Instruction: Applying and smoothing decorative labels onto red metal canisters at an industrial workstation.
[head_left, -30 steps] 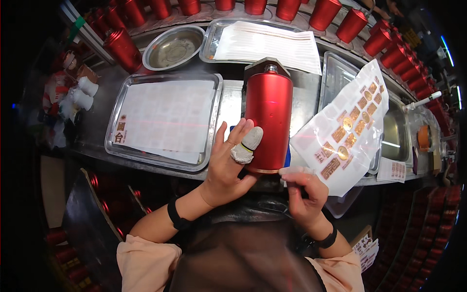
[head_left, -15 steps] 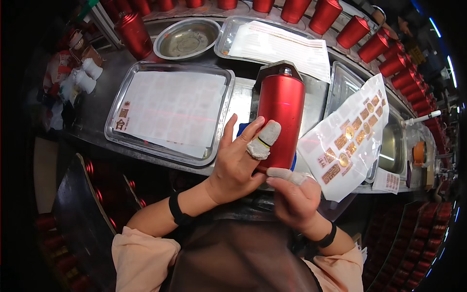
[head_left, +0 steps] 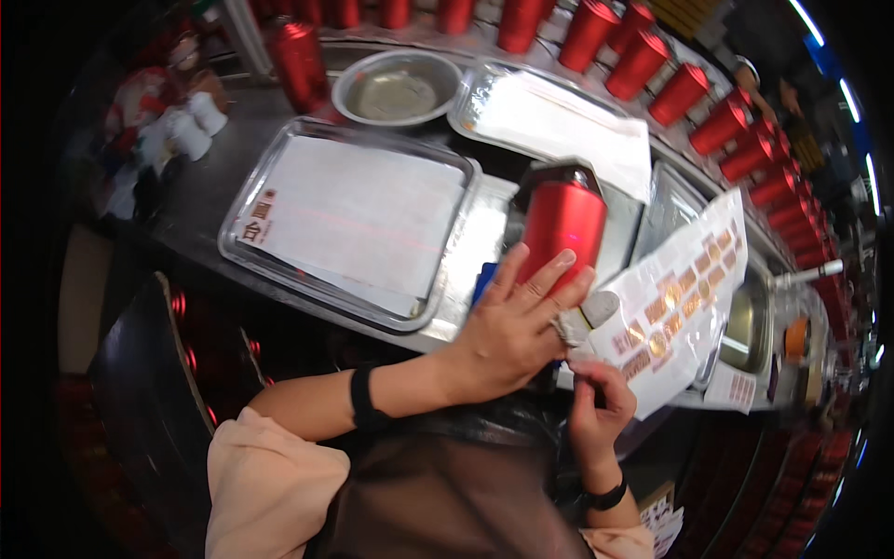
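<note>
A glossy red bottle (head_left: pixel 566 224) lies in a dark cradle (head_left: pixel 545 173), its neck pointing away from me. Across its near part rests my left hand (head_left: pixel 507 335), fingers stretched out and slightly apart. One of its fingers wears a pale cloth wrap with a yellow band. My right hand (head_left: pixel 603 405) is just right of the bottle's near end, below the left fingertips. Its fingers are curled into a pinch, and I cannot make out what is between them. Close beside it, a sheet of gold and brown decals (head_left: pixel 684 303) slants over the right side of the bench.
A metal tray (head_left: pixel 445 270) with white sheets sits at left. Behind are a round metal bowl (head_left: pixel 349 93) and another tray with paper (head_left: pixel 568 116). Several red bottles (head_left: pixel 678 93) line the back. At right is a square basin (head_left: pixel 750 321); white spools (head_left: pixel 189 137) stand far left.
My left hand has slid right over the bottle's near part, with its fingers flatter. My right hand has moved lower and right, away from the bottle's end. The whole view has shifted a little.
</note>
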### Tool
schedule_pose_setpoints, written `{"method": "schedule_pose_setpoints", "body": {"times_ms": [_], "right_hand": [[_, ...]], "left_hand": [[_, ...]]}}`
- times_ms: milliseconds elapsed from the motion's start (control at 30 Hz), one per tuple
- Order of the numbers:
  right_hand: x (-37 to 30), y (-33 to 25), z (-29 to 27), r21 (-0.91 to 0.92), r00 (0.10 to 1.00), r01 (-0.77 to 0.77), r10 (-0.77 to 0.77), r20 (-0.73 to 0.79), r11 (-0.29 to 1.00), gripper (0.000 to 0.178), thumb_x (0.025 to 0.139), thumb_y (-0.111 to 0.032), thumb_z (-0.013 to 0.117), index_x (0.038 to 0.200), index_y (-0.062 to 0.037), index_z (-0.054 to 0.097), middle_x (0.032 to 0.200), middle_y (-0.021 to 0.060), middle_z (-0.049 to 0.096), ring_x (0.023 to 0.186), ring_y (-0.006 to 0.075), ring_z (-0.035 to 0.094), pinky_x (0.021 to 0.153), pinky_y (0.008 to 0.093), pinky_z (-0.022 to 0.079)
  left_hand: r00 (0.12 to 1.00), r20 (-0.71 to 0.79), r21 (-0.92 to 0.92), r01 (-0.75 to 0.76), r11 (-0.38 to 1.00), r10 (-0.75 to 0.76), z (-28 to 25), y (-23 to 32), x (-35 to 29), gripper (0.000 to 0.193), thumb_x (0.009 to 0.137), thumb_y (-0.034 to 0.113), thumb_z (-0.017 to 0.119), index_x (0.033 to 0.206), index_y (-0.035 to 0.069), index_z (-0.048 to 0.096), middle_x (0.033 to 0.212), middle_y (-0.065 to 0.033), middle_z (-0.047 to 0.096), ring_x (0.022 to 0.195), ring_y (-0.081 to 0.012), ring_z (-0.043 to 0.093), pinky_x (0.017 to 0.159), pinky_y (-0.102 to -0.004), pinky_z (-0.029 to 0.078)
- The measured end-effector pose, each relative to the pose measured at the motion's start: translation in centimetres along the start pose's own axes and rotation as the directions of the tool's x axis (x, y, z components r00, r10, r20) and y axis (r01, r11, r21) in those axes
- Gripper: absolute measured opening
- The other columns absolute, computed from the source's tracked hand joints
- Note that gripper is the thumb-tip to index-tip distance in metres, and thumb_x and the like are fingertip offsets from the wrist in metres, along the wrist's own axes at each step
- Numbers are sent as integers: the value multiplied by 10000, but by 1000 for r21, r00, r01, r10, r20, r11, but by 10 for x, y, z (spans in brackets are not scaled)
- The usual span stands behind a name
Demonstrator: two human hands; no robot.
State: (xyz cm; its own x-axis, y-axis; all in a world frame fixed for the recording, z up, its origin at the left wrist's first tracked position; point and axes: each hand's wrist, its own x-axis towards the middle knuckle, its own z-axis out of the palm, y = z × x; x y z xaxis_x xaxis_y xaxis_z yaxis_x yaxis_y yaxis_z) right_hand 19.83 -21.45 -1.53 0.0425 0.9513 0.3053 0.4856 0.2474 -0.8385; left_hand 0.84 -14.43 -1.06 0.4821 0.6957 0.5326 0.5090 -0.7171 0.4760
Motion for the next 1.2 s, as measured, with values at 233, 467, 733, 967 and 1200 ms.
{"method": "schedule_pose_setpoints", "body": {"times_ms": [233, 467, 733, 967, 1200], "right_hand": [[-10, 12, 2, 173, 966, -254, 259, -11, 952, 155, 841, 98, 535, 918, 26, 648, 883, 54, 645, 795, 108, 594, 728, 219, 461], [-6, 1, 1, -33, 999, 41, -42, -21, 999, 195, 769, 99, 559, 883, 4, 686, 822, 117, 688, 748, 201, 657, 715, 285, 508], [23, -19, -9, 142, 925, 227, -259, 278, 963, 311, 786, -12, 700, 1084, -101, 724, 821, 75, 702, 643, 227, 654, 581, 330, 493], [36, -2, -51, 49, 999, 14, -16, 42, 999, 205, 826, -34, 707, 1031, -36, 726, 913, 72, 713, 596, 104, 534, 552, 246, 422], [47, 46, -130, -240, 957, -158, 90, -275, 958, 176, 803, -72, 703, 975, -34, 714, 851, 95, 694, 641, 202, 571, 600, 311, 461]], "left_hand": [[987, -162, -62, 13, 998, -23, 7, -4, -12, 608, 833, 359, 709, 1314, 13, 574, 1522, -196, 417, 1446, -438, 316, 1110, -675, 236], [976, -197, -133, 72, 988, -97, 11, -8, -21, 761, 796, 364, 769, 1413, 19, 488, 1515, -201, 418, 1455, -407, 317, 1109, -657, 250], [990, -111, -15, 88, 996, -89, 5, -12, -17, 1008, 677, 216, 845, 1515, 9, 325, 1494, -219, 439, 1405, -425, 392, 1151, -642, 157], [989, 21, -79, 146, 986, -145, -9, -4, -19, 1017, 685, 201, 871, 1508, -14, 312, 1509, -227, 410, 1427, -406, 363, 1176, -619, 126], [979, 63, -106, 198, 974, -192, -10, -3, -23, 1057, 654, 207, 891, 1504, -24, 307, 1515, -245, 393, 1413, -431, 366, 1191, -609, 126]]}}
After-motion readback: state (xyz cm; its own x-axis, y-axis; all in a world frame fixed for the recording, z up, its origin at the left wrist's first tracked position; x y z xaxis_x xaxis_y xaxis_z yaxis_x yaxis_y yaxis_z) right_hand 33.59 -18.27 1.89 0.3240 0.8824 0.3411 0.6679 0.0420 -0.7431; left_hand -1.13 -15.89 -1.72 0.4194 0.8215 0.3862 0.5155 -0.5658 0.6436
